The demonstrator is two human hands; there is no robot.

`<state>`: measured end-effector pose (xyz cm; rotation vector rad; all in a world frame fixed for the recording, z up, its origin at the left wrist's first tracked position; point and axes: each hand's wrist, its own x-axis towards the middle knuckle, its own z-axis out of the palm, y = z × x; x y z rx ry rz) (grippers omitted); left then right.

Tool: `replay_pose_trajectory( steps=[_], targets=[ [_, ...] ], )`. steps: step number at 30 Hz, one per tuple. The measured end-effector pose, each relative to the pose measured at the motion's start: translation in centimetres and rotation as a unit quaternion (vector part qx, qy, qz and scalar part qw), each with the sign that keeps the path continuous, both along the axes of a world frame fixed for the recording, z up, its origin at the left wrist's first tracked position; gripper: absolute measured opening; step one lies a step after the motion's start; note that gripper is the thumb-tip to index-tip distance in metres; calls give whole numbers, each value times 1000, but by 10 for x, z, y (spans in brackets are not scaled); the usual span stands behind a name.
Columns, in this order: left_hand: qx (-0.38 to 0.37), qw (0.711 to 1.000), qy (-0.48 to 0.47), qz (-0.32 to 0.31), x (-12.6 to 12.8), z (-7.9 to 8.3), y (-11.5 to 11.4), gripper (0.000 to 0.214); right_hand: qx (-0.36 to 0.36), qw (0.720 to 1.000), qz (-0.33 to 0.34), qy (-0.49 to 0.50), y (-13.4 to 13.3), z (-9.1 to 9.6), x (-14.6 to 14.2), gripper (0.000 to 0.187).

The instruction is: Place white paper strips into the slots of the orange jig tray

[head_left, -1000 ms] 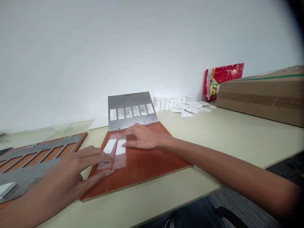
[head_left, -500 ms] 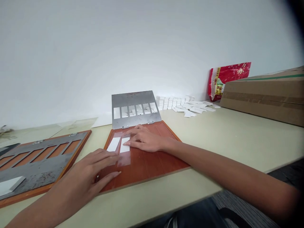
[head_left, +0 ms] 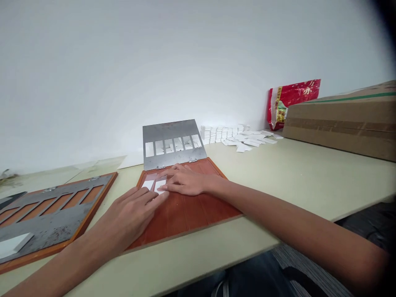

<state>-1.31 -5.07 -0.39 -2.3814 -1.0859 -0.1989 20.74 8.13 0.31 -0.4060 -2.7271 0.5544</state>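
Observation:
A reddish-brown board (head_left: 192, 210) lies before me, its grey metal frame plate (head_left: 168, 128) with several slots hinged up at the far edge. Two white cards, a left card (head_left: 148, 184) and a right card (head_left: 159, 185), lie near its left side on what looks like clear film. Over the near ends of the cards my left hand (head_left: 133, 212) reaches with bent, outstretched fingers; its thumb is not clearly seen. My right hand (head_left: 185, 181) rests palm down beside the right card, fingers and thumb apart, thumb tip on that card. The two hands nearly meet there.
A second board with a slotted metal plate (head_left: 58, 222) lies at left, a white block (head_left: 14, 244) on it. Stacked white cards (head_left: 216, 134) and loose cards (head_left: 250, 140) lie behind. A red bag (head_left: 292, 99) and cardboard box (head_left: 343, 123) stand at right.
My left hand has moved right and forward over the near ends of the cards, its fingertips now close to my right thumb. My right hand has stayed nearly in place; the view has shifted slightly.

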Motion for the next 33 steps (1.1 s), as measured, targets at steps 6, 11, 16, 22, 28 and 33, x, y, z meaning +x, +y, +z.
replay_pose_trajectory(
  steps=[6, 11, 16, 22, 28, 33],
  targets=[
    [-21, 999, -40, -14, 3, 6, -4, 31, 7, 1000, 18, -1, 7, -5, 2, 49],
    [-45, 992, -120, 13, -4, 1, -2, 26, 4, 1000, 29, -2, 14, -7, 1, 50],
    [-59, 959, -250, 117, -8, 12, 5, 35, -24, 997, 76, -21, 24, 3, -3, 43],
    [-146, 906, -360, 169, -11, 20, 37, 43, -13, 994, 103, -35, 35, 4, -5, 51],
    [-195, 874, -413, 167, -16, 12, 57, 62, -42, 997, 60, -18, 36, 7, 0, 50],
    [-226, 835, -476, 159, -15, 3, 63, 57, -97, 991, 95, 13, 40, 0, 4, 48]
  ],
)
